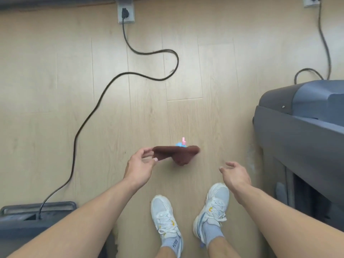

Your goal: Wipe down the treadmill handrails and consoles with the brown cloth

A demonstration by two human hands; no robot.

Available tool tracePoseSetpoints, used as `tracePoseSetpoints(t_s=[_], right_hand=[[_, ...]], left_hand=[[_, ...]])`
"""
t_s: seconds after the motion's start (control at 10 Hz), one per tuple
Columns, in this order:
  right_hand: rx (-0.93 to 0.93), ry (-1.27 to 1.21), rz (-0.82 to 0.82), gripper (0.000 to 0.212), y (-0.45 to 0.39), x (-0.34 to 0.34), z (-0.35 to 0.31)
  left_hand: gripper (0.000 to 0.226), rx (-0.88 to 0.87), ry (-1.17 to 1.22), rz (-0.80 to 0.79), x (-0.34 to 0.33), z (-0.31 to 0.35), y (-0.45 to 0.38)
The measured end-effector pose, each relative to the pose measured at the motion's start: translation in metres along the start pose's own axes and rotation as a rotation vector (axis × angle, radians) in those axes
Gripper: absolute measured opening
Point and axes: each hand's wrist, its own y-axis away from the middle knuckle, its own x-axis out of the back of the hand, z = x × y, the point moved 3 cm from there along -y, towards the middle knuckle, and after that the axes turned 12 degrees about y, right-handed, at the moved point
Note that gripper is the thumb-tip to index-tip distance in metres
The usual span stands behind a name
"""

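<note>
I look straight down at a wooden floor. My left hand pinches one corner of the brown cloth, which hangs out to the right above the floor with a small blue and pink tag on its far edge. My right hand hovers to the right of the cloth, fingers loosely spread, holding nothing and not touching it. The grey base of a treadmill fills the right side. No handrail or console is in view.
A second grey machine base sits at the lower left, its black power cable snaking across the floor to a wall socket. Another cable runs down at the right. My white shoes stand between the machines.
</note>
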Motion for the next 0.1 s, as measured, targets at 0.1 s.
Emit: tracePoseSetpoints(t_s=[0.1], right_hand=[[0.090, -0.053, -0.040, 0.037, 0.0567, 0.0242, -0.0056]], left_hand=[[0.033, 0.011, 0.073, -0.004, 0.0134, 0.0214, 0.0479]])
